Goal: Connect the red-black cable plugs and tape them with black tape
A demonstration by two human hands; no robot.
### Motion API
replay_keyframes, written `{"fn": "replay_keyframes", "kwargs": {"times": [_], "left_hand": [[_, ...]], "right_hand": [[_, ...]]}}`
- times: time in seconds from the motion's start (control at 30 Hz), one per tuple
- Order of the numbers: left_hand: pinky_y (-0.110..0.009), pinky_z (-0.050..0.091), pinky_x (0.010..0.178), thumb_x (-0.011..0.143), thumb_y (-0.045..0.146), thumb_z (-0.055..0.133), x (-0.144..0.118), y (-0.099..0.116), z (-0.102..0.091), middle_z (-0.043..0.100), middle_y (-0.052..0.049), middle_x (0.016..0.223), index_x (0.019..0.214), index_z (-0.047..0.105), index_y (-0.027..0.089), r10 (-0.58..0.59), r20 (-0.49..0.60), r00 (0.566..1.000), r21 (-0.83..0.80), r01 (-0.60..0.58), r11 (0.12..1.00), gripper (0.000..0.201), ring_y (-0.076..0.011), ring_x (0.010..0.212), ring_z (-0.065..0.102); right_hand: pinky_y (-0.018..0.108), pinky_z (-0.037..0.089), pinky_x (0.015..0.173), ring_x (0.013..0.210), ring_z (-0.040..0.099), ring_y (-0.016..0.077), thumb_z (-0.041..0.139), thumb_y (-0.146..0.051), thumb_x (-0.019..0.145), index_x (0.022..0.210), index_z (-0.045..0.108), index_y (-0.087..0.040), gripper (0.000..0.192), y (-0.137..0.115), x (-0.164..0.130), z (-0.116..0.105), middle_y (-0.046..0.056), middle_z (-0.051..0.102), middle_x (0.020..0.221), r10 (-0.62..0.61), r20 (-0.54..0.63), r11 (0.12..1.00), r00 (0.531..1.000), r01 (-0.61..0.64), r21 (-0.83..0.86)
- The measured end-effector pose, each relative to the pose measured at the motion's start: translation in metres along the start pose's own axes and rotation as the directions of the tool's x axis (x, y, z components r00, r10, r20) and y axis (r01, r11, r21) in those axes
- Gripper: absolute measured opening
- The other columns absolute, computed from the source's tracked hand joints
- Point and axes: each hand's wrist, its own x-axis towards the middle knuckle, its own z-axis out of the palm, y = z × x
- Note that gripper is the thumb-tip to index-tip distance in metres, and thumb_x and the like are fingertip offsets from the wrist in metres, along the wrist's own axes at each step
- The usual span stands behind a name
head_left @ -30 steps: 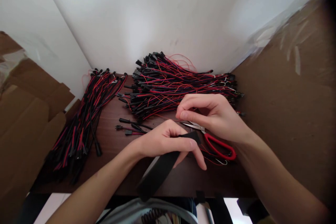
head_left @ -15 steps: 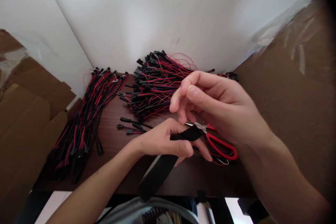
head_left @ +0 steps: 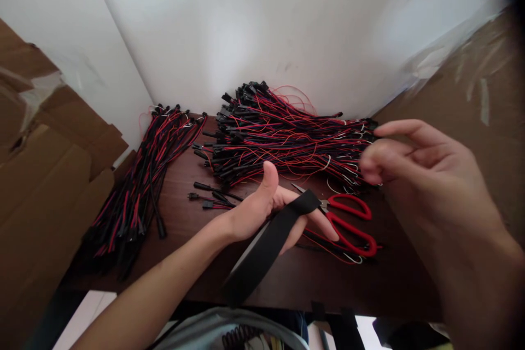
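A band of black tape (head_left: 262,251) lies across the outstretched fingers of my left hand (head_left: 262,213) and hangs toward the table edge, its lower part blurred. My left thumb points up, off the tape, while the fingers carry it. My right hand (head_left: 430,169) is raised at the right, blurred, by the right ends of the big wire pile (head_left: 283,142). Its index finger stretches away from the curled thumb, and I see nothing between them. Red-handled scissors (head_left: 348,229) lie on the table just beyond my left fingertips, with a few wires partly under them.
A second bundle of red and black connector wires (head_left: 139,175) lies at the left. Several short connector leads (head_left: 211,197) are on the brown table (head_left: 180,175) near my left wrist. Cardboard boxes stand at the left (head_left: 49,186) and right (head_left: 463,87), and a white wall rises behind.
My right hand has moved right, away from the left hand and the tape. My left thumb has lifted off the tape, which now shows more of its length. The view has shifted slightly.
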Motion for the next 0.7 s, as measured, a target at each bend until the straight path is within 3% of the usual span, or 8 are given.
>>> {"fn": "replay_keyframes", "kwargs": {"times": [0.07, 0.13, 0.23, 0.33, 0.4, 0.47, 0.53, 0.7], "left_hand": [[-0.024, 0.028, 0.039, 0.069, 0.082, -0.017, 0.000, -0.001, -0.001, 0.049, -0.003, 0.043, 0.096, 0.072, 0.003, -0.011, -0.008, 1.000, -0.006, 0.011, 1.000, 0.123, -0.0085, 0.031, 0.037], [-0.024, 0.028, 0.039, 0.069, 0.082, -0.018, 0.001, -0.002, -0.002, 0.050, -0.003, 0.043, 0.096, 0.072, 0.003, -0.025, -0.025, 0.999, -0.006, 0.024, 1.000, 0.123, -0.0084, 0.031, 0.038], [-0.024, 0.028, 0.039, 0.071, 0.082, -0.016, 0.001, -0.002, -0.002, 0.050, -0.003, 0.043, 0.096, 0.073, 0.003, -0.020, -0.038, 0.999, -0.010, 0.020, 1.000, 0.122, -0.0091, 0.033, 0.040], [-0.023, 0.028, 0.039, 0.077, 0.084, -0.004, -0.001, -0.001, -0.002, 0.051, -0.003, 0.044, 0.099, 0.073, 0.003, 0.001, -0.032, 0.999, -0.011, -0.001, 1.000, 0.113, -0.0093, 0.034, 0.041], [-0.022, 0.030, 0.041, 0.087, 0.078, 0.019, -0.003, 0.002, -0.002, 0.052, -0.002, 0.045, 0.101, 0.073, 0.005, -0.010, -0.043, 0.999, 0.030, 0.011, 0.999, 0.092, -0.0086, 0.036, 0.042], [-0.021, 0.030, 0.043, 0.093, 0.061, 0.042, -0.004, 0.005, -0.002, 0.053, 0.000, 0.047, 0.104, 0.072, 0.007, -0.031, -0.050, 0.998, 0.079, 0.035, 0.996, 0.062, -0.0075, 0.038, 0.042], [-0.020, 0.030, 0.043, 0.092, 0.044, 0.053, -0.005, 0.007, -0.002, 0.054, 0.001, 0.048, 0.107, 0.072, 0.009, -0.051, -0.044, 0.998, 0.092, 0.055, 0.994, 0.043, -0.0070, 0.039, 0.042], [-0.020, 0.031, 0.042, 0.089, 0.031, 0.055, -0.004, 0.006, -0.003, 0.056, 0.001, 0.049, 0.106, 0.071, 0.009, -0.040, -0.045, 0.998, 0.028, 0.041, 0.999, 0.033, -0.0082, 0.039, 0.046]], "right_hand": [[0.033, 0.051, 0.070, 0.074, 0.065, 0.0181, 0.069, -0.033, 0.085, 0.074, 0.070, -0.029, 0.012, 0.007, -0.007, -0.004, 0.000, 0.072, 0.081, -0.036, -0.005, 0.981, 0.999, 0.034, -0.193], [0.036, 0.053, 0.079, 0.084, 0.068, 0.0210, 0.064, -0.037, 0.088, 0.071, 0.069, -0.028, 0.020, 0.009, -0.013, -0.006, 0.001, 0.073, 0.084, -0.063, 0.017, 0.952, 0.998, 0.065, -0.299], [0.035, 0.054, 0.079, 0.093, 0.068, 0.0222, 0.068, -0.037, 0.083, 0.093, 0.069, -0.031, 0.011, 0.010, -0.017, -0.009, 0.000, 0.074, 0.097, -0.068, 0.058, 0.916, 0.996, 0.085, -0.392], [0.036, 0.053, 0.071, 0.084, 0.068, 0.0235, 0.061, -0.045, 0.086, 0.090, 0.071, -0.028, 0.020, 0.022, -0.019, -0.020, 0.003, 0.074, 0.094, 0.067, 0.198, 0.764, 0.978, 0.077, -0.640], [0.039, 0.052, 0.067, 0.075, 0.067, 0.0245, 0.058, -0.048, 0.087, 0.087, 0.072, -0.025, 0.027, 0.037, -0.021, -0.031, 0.005, 0.074, 0.086, 0.226, 0.297, 0.633, 0.928, 0.092, -0.768], [0.042, 0.053, 0.074, 0.082, 0.068, 0.0266, 0.059, -0.045, 0.086, 0.092, 0.072, -0.023, 0.027, 0.053, -0.025, -0.041, 0.008, 0.073, 0.092, 0.305, 0.341, 0.575, 0.889, 0.114, -0.810], [0.042, 0.052, 0.080, 0.089, 0.067, 0.0274, 0.059, -0.042, 0.086, 0.099, 0.071, -0.021, 0.027, 0.066, -0.029, -0.049, 0.010, 0.071, 0.100, 0.307, 0.336, 0.546, 0.890, 0.124, -0.829], [0.042, 0.052, 0.086, 0.096, 0.065, 0.0279, 0.065, -0.038, 0.082, 0.110, 0.068, -0.017, 0.035, 0.078, -0.035, -0.055, 0.013, 0.065, 0.107, 0.316, 0.364, 0.518, 0.876, 0.162, -0.840]]}}
